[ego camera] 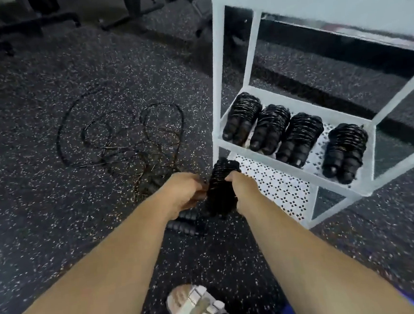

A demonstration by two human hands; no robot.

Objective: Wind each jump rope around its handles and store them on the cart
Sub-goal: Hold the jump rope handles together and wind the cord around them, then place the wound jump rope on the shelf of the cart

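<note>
Cart shelf (289, 166): four wound ropes (299, 136); floor (56, 220): loose ropes (125, 149)

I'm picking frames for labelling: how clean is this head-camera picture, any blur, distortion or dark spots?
Head view: motion blur smears the cart and the floor toward the right edge; the wide lens bows the cart's posts; the wound rope is a near-black mass; the far background is dim.

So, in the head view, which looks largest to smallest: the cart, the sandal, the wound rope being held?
Largest: cart.
Then sandal and wound rope: similar, and the sandal is nearer the camera, so unranked.
</note>
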